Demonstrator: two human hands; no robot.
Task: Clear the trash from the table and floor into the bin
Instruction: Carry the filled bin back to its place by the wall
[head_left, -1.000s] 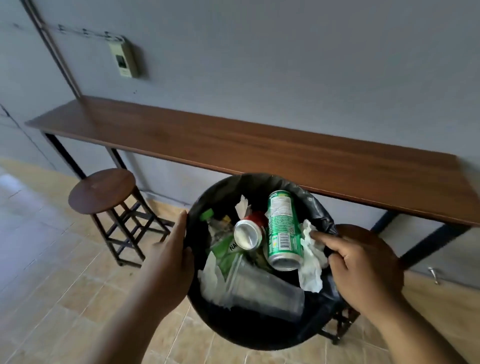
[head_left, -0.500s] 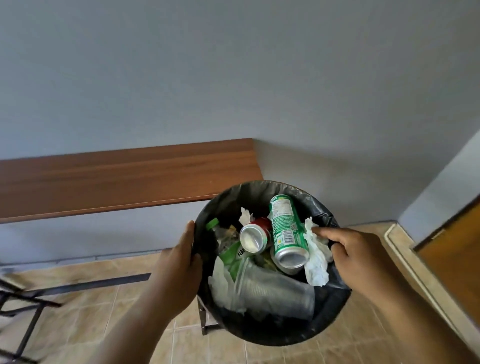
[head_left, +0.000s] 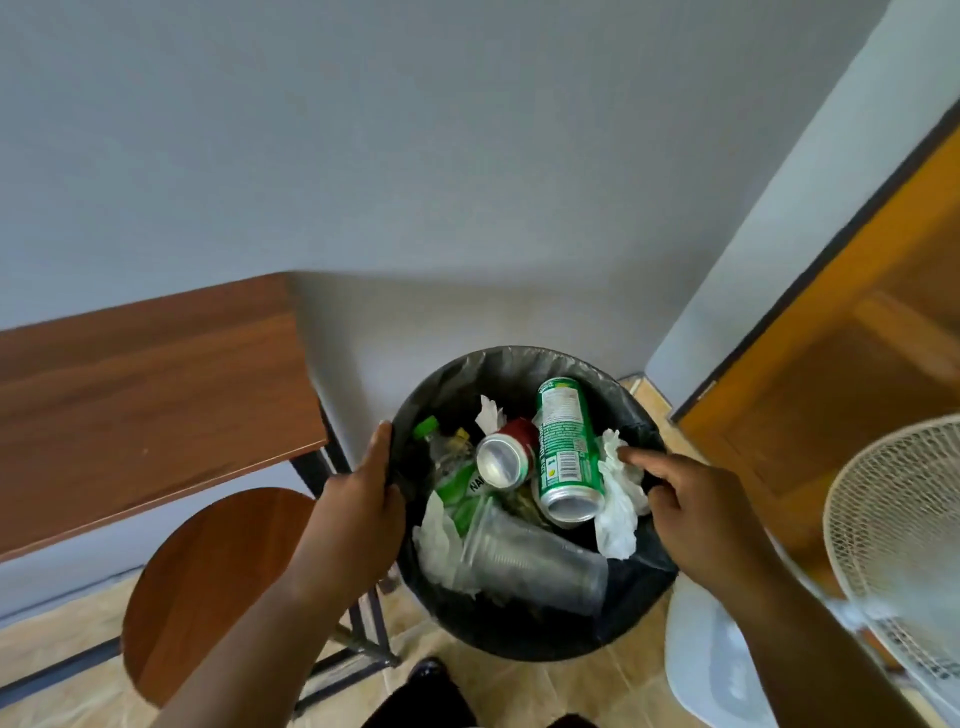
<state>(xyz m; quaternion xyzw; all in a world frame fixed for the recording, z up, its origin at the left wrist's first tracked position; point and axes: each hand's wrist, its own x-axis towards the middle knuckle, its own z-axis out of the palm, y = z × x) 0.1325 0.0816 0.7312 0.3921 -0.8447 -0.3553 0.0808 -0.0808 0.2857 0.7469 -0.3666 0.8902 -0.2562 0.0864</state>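
**Hands carry the full bin past the worktop end**

Both hands are clamped on the bin (head_left: 524, 631): the left hand (head_left: 358, 512) is wrapped round the rim on the bin's left, and the right hand (head_left: 698, 512) is gripped over the rim on the bin's right, one finger laid against a crumpled tissue (head_left: 618, 499).

The bin is held up off the floor, in front of the body. Inside it are seen a green can (head_left: 566, 449), a red can (head_left: 506, 457) beside it, a clear cup (head_left: 530, 556) nearest the body, and a bottle with a green cap (head_left: 426, 427) on the bin's left.

Against the view of one second ago, the surroundings have been swept sideways while the grip and the load are unchanged. The long run of worktop behind the bin has been replaced by its end only: the worktop (head_left: 150, 395) now lies left of the bin, with a stool (head_left: 218, 582) below it. A door (head_left: 841, 374) and a fan (head_left: 904, 530) have come into view right of the bin.

No trash is seen on the visible worktop or floor. It is judged that collection is done, or nearly so, and that the bin is being carried towards the corner by the door, probably to be set down.
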